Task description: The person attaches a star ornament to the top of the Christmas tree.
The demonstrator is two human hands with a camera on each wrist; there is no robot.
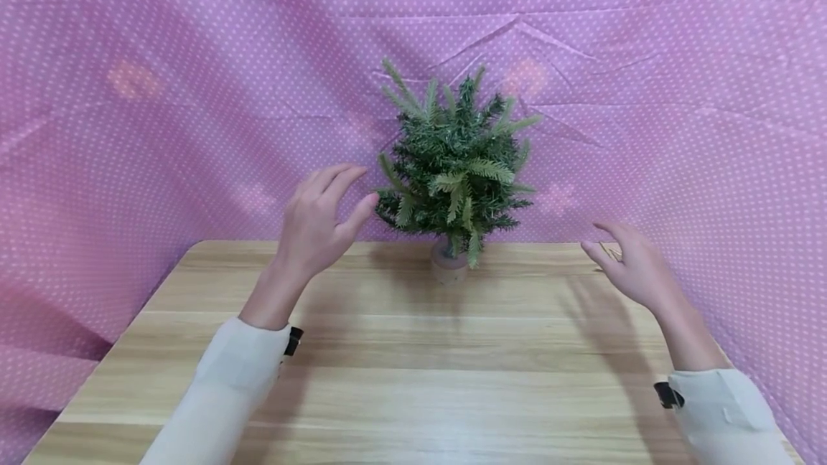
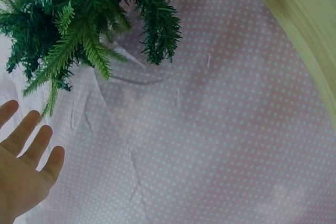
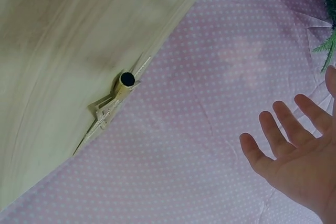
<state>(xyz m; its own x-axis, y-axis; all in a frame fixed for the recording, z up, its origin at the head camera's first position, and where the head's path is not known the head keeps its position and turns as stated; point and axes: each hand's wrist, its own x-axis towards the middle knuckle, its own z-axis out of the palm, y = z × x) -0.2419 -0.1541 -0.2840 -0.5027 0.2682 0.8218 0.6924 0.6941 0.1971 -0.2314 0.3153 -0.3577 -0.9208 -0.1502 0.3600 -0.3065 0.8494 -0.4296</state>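
Standing upright at the far middle of the tabletop [image 1: 484, 390]: a small green tree [image 1: 459, 163] in a round pot [image 1: 448, 271]. Lying at the far edge on the right, partly hidden behind the right hand [image 1: 629, 264] in the head view: a gold ornament [image 3: 122, 93], probably a star, with a dark round end like the mouth of a tube. Holding nothing with the left hand [image 1: 316, 224], fingers loosely spread, just left of the lower branches; cannot tell thumb contact from a near miss there. Holding nothing with the right hand either, thumb and fingers parted, raised near the ornament but apart from it.

Best, probably, to pinch the ornament by its thicker part, away from the thin points, and to lift it toward the near side, off the edge. Steady the tree low, near the pot, rather than by the springy tips; beware a likely wobble with so bushy a top over so narrow a base.

Underneath, pale striped wood with soft shadows [image 1: 614, 336] and a bright sheen toward the near middle. Behind and to both sides, creased pink-purple cloth [image 1: 646, 56] with white dots and faint flower shapes. At the near left and right, white sleeves [image 1: 226, 372].
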